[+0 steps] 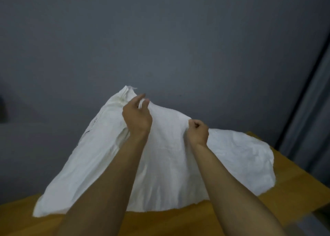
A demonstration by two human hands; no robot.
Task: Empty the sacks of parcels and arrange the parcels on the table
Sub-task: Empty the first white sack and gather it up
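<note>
Two hands are gripping one white sack (pixel 166 164) at mid-frame. It's sitting on the yellow-wood table (pixel 294 180) that's filling the lower edge and lower right, w/ a grey wall (pixel 160 39) behind. L hand (pixel 136 115), just above centre, is pinching a fold of cloth betw. thumb and curled fingers. R hand (pixel 198 133), a bit lower and to the right, is balling tight round another bunch of fabric. Neither is holding anything but sack.

Key relation: nearly all the sack is hanging below both grips, draping toward the bottom of the frame and out to both sides. Its ridge is running from the stitched corner (pixel 128 91) at upper centre-left, thru both fists, down to the crumpled lobe at mid-right. Frayed edge (pixel 160 209) is lying on the table at the bottom, approx. under the forearms; prob. the open mouth, tho I can't confirm. L hand is sitting nearer the peaked corner, R hand nearer the right lobe.

Parcels aren't showing anywhere; whether any are bulging the cloth, esp. on the right, can't tell. Judging by this, emptying is looking underway: closed end high, mouth low. Next move is prob. calling for a lift straight up w/ both hands together, so contents are sliding out toward the frame's bottom, not off the table's right edge, which is lying close to the lobe.
</note>
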